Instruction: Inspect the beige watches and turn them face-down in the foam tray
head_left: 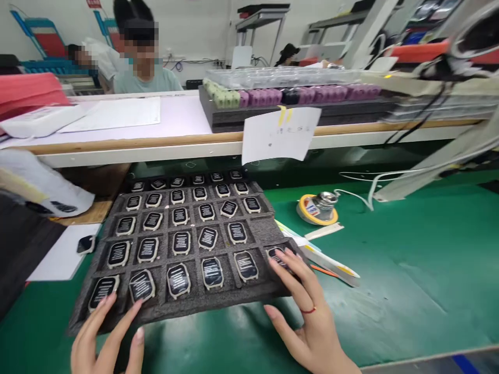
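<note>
Green mat (409,291) edges the near side of the foam tray (187,308). At its near-left corner the left hand (111,345), cut off below, spreads its fingers by two watches (141,285); contact is unclear. At its near-right corner the right hand (315,327), fingers apart, hides much of another watch (275,253). Watch print is too blurred to read. Right of the tray, the mat stretches wide past a yellow-rimmed container (319,208); beyond the tray's shadowed far row runs a shelf edge (175,149).

Beyond the right hand (316,323) stands a metal vessel (326,203) with a yellow ring (304,212) around its base. Farther ahead, a paper note (278,137) hangs from a shelf (175,147); far past the left hand (90,344) is a co-worker (166,81).
</note>
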Available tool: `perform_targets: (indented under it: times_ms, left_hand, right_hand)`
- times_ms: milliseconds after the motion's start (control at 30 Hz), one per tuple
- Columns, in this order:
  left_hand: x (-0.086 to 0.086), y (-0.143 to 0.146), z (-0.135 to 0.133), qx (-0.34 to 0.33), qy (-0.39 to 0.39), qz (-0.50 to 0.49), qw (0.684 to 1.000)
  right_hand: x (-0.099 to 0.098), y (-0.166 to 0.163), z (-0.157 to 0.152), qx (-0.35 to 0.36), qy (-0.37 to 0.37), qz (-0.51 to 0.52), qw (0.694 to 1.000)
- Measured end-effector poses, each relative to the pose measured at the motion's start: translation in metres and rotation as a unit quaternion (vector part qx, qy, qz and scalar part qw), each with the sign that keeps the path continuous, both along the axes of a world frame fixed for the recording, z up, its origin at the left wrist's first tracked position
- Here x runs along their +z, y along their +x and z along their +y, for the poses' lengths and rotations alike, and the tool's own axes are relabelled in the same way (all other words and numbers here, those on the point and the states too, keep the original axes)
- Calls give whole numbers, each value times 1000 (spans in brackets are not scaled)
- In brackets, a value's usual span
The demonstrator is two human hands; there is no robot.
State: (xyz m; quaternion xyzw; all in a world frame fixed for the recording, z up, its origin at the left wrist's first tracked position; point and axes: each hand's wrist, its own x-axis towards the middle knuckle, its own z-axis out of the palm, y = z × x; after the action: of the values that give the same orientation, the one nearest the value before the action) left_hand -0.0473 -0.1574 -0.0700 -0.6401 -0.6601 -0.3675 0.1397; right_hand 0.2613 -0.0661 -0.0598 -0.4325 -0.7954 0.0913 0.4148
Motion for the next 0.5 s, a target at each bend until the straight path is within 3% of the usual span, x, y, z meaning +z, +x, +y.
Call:
perform_targets:
  times_ms: [200, 333, 500]
  left_hand:
    - [2, 2, -1, 18, -18, 18, 1000]
    - [1, 7, -3, 29, -45, 23, 998]
    - [1, 11, -3, 40, -67, 15, 997]
  right_hand:
    - [20, -64, -7, 164, 15, -143, 976]
    - [25, -91, -6, 175, 30, -185, 967]
    - [21, -92, -4, 172, 43, -192, 965]
